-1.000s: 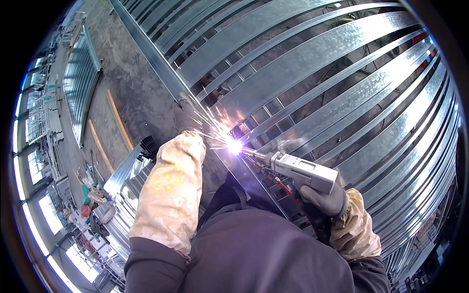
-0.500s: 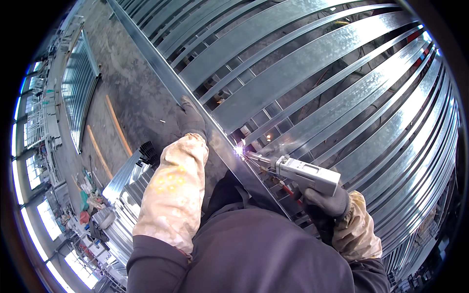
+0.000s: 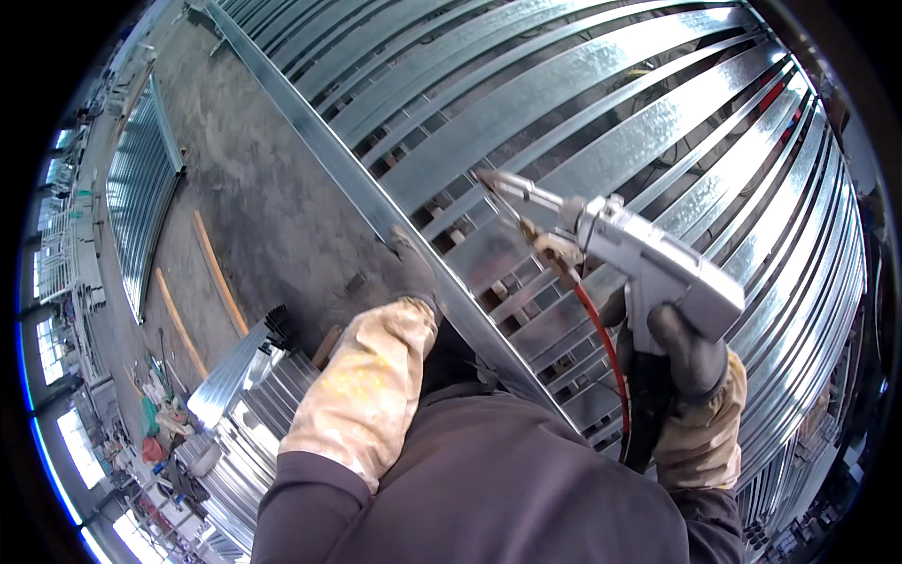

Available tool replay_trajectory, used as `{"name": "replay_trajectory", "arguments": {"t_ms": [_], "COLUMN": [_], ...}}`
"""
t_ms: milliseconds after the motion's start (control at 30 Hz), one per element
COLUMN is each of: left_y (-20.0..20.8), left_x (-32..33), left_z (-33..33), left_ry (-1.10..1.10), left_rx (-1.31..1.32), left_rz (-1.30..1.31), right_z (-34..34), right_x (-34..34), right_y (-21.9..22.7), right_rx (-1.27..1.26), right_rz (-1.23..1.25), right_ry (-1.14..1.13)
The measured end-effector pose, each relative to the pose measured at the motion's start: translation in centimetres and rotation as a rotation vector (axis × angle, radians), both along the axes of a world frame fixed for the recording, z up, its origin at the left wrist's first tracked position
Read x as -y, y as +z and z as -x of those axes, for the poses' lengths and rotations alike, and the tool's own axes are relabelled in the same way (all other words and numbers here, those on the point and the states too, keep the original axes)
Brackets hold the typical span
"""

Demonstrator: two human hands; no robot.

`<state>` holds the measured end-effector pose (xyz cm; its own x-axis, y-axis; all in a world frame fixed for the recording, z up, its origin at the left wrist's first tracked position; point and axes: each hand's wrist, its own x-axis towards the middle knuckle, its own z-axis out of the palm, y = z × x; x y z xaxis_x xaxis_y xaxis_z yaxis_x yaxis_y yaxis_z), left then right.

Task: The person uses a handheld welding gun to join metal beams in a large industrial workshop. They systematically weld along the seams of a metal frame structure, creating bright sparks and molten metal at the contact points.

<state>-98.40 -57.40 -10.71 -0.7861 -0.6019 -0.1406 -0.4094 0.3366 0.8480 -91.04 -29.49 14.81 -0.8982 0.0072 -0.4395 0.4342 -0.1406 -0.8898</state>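
Your right hand point(image 3: 693, 350) grips the welding gun point(image 3: 672, 266), fingers wrapped, above the slatted steel frame point(image 3: 648, 146). Your left hand point(image 3: 413, 268) rests at the edge rail point(image 3: 327, 150), grip unclear. Timber strips point(image 3: 218, 270) lie on the grey workshop floor point(image 3: 258, 193).

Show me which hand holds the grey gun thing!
The right hand, wrapped around the grey tool; the left hand is beside the metal frame's long edge rail.

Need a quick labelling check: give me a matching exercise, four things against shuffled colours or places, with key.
1. Gun
2. Hose
3. Left hand
4. Wood strips

A. On the floor
B. In the right hand
C. Red
D. At the long rail

Pairs: 1-B, 2-C, 3-D, 4-A
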Motion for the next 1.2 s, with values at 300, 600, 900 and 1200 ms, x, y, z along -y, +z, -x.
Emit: {"name": "replay_trajectory", "arguments": {"t_ms": [300, 600, 900, 1200], "left_y": [-3.6, 0.1, 1.0, 0.8], "left_x": [6.7, 12.5, 9.6, 9.7], "left_z": [0.6, 17.7, 20.0, 19.9], "left_ry": [-0.165, -0.029, 0.11, 0.119], "left_rx": [0.036, 0.006, 0.217, 0.231], "left_rz": [-0.053, -0.037, 0.256, 0.291], "right_z": [10.7, 7.7, 6.1, 5.1], "right_x": [4.4, 3.6, 1.4, 1.4], "right_y": [-0.2, -8.6, -12.7, -13.7], "right_rx": [0.1, 0.217, 0.29, 0.248], "right_rz": [-0.003, 0.063, 0.116, 0.218], "right_ry": [0.182, 0.375, 0.477, 0.42]}}
